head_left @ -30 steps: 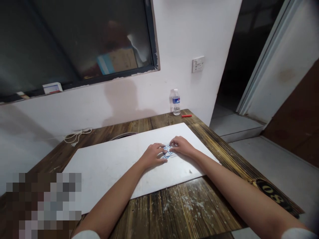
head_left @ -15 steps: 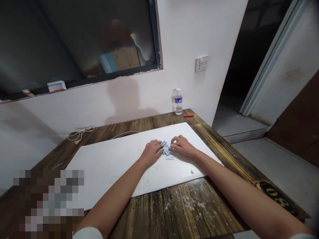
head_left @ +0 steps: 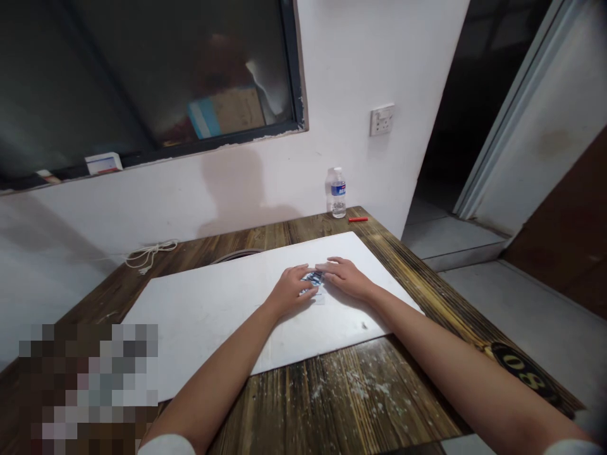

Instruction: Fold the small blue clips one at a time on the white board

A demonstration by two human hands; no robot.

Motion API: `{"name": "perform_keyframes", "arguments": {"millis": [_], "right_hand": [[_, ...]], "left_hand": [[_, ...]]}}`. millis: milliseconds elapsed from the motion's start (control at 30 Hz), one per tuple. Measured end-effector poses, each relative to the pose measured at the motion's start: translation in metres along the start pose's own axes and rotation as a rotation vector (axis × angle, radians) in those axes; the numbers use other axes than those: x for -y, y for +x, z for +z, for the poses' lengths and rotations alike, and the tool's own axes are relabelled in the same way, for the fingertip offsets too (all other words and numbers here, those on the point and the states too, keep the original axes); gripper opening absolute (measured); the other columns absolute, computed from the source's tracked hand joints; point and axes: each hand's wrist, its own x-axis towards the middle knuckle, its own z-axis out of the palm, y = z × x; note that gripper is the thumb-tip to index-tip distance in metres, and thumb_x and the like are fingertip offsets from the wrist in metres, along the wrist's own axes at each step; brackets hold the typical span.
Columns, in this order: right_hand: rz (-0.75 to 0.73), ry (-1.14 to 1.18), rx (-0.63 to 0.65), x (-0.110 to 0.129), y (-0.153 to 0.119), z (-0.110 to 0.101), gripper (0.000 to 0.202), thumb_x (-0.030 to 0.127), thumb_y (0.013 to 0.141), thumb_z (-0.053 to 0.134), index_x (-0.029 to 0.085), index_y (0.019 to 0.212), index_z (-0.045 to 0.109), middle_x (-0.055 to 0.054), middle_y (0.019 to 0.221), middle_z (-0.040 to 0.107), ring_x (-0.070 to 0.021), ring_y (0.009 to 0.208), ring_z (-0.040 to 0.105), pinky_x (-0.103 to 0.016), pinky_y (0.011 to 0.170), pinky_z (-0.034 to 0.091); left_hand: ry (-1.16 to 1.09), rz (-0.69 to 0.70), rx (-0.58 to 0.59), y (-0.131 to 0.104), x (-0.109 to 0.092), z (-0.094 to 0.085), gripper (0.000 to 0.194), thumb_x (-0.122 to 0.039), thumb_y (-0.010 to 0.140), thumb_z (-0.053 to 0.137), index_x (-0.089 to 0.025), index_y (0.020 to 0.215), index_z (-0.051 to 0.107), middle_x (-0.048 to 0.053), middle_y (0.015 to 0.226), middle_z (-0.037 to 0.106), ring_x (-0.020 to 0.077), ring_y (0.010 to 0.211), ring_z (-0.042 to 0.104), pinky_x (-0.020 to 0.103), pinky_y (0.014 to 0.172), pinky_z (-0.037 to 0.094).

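A small pile of blue-and-white flat pieces, like little cards (head_left: pixel 313 278), lies on a white board (head_left: pixel 208 316) between my hands. Too small to read, the pieces are partly covered by fingers. My left hand (head_left: pixel 289 292) rests at the pile's left side, fingers apart and curved around its edge. From the right, my right hand (head_left: pixel 348 278) reaches over with its fingers stretched out, fingertips at the pile's upper right edge. One pale flat piece (head_left: pixel 320 300) lies just nearer to me than the pile.
The board lies on a dark wooden table (head_left: pixel 322 404). A water bottle (head_left: pixel 338 194) and a red pen-like stick (head_left: pixel 358 219) are at the far corner. A white cord (head_left: pixel 150 251) lies at the back left. A blurred patch covers the lower left.
My right hand's fingers have straightened from a curled pose and moved left over the pile. The pieces are now bunched closer together. My left hand's fingers have spread slightly.
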Motion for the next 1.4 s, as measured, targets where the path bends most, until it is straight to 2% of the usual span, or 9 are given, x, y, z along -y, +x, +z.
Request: {"name": "perform_keyframes", "arguments": {"millis": [333, 500, 600, 733, 900, 1033, 1200, 1300, 1400], "right_hand": [[-0.046, -0.005, -0.001, 0.018, 0.000, -0.011, 0.028, 0.032, 0.093, 0.049, 0.026, 0.089, 0.076, -0.005, 0.099, 0.074, -0.0228, 0.098, 0.058, -0.041, 0.091, 0.040], [-0.018, 0.211, 0.035, 0.014, -0.001, -0.014, 0.037, 0.037, 0.094, 0.047, 0.021, 0.082, 0.077, -0.007, 0.082, 0.068, -0.0205, 0.086, 0.059, -0.034, 0.083, 0.045], [-0.028, 0.334, 0.079, 0.012, -0.002, -0.014, 0.042, 0.046, 0.094, 0.046, 0.020, 0.087, 0.078, -0.008, 0.090, 0.065, -0.0191, 0.085, 0.061, -0.033, 0.084, 0.046], [0.009, 0.379, 0.022, 0.008, -0.003, -0.011, 0.044, 0.048, 0.093, 0.046, 0.020, 0.081, 0.078, -0.007, 0.085, 0.065, -0.0181, 0.082, 0.062, -0.032, 0.082, 0.048], [0.145, 0.191, -0.139, 0.000, 0.000, -0.006, 0.045, 0.045, 0.094, 0.045, 0.020, 0.070, 0.074, -0.007, 0.074, 0.067, -0.0202, 0.080, 0.058, -0.036, 0.079, 0.046], [0.057, 0.079, -0.036, 0.000, 0.001, -0.004, 0.042, 0.046, 0.094, 0.047, 0.022, 0.074, 0.076, -0.008, 0.083, 0.070, -0.0215, 0.085, 0.055, -0.037, 0.083, 0.043], [-0.083, 0.098, 0.061, 0.005, 0.000, -0.007, 0.038, 0.041, 0.095, 0.047, 0.026, 0.077, 0.078, -0.004, 0.092, 0.072, -0.0203, 0.088, 0.054, -0.038, 0.087, 0.041], [-0.156, 0.149, 0.146, 0.011, 0.000, -0.010, 0.035, 0.039, 0.095, 0.047, 0.027, 0.083, 0.078, -0.002, 0.096, 0.073, -0.0207, 0.093, 0.054, -0.039, 0.090, 0.042], [-0.191, 0.237, 0.221, 0.018, -0.001, -0.013, 0.031, 0.040, 0.094, 0.049, 0.028, 0.092, 0.077, -0.003, 0.101, 0.074, -0.0225, 0.106, 0.054, -0.040, 0.096, 0.042]], "left_hand": [[0.104, -0.356, -0.184, 0.001, 0.002, -0.003, 0.024, -0.029, 0.088, 0.056, -0.023, 0.076, 0.075, 0.005, 0.109, 0.070, 0.0241, 0.105, 0.059, 0.043, 0.091, 0.044], [0.060, -0.524, -0.109, 0.000, 0.004, -0.003, 0.033, -0.033, 0.093, 0.045, -0.021, 0.086, 0.075, 0.006, 0.099, 0.073, 0.0229, 0.098, 0.064, 0.037, 0.088, 0.046], [-0.111, -0.484, -0.048, -0.001, 0.006, -0.002, 0.034, -0.037, 0.094, 0.044, -0.022, 0.110, 0.070, 0.006, 0.114, 0.070, 0.0222, 0.111, 0.061, 0.034, 0.094, 0.046], [-0.283, -0.167, 0.115, -0.002, 0.006, 0.000, 0.047, -0.042, 0.091, 0.052, -0.024, 0.135, 0.054, 0.007, 0.139, 0.055, 0.0232, 0.134, 0.044, 0.041, 0.111, 0.032], [-0.271, 0.109, 0.185, 0.001, 0.003, -0.001, 0.043, -0.048, 0.080, 0.068, -0.031, 0.119, 0.066, 0.007, 0.141, 0.052, 0.0278, 0.137, 0.038, 0.047, 0.113, 0.027], [-0.193, 0.027, 0.032, 0.002, 0.002, -0.001, 0.022, -0.037, 0.083, 0.067, -0.030, 0.103, 0.072, 0.005, 0.133, 0.059, 0.0254, 0.129, 0.048, 0.043, 0.107, 0.035], [-0.035, -0.373, -0.174, -0.003, 0.012, 0.003, 0.019, -0.027, 0.085, 0.062, -0.025, 0.102, 0.072, 0.005, 0.112, 0.067, 0.0228, 0.106, 0.059, 0.040, 0.094, 0.046], [-0.006, -0.457, -0.152, -0.006, 0.021, 0.007, 0.020, -0.029, 0.089, 0.057, -0.023, 0.099, 0.073, 0.005, 0.106, 0.070, 0.0230, 0.104, 0.061, 0.039, 0.093, 0.047], [-0.076, -0.339, -0.052, -0.006, 0.024, 0.009, 0.030, -0.037, 0.091, 0.053, -0.022, 0.110, 0.070, 0.008, 0.122, 0.066, 0.0248, 0.119, 0.056, 0.042, 0.102, 0.042]]}}
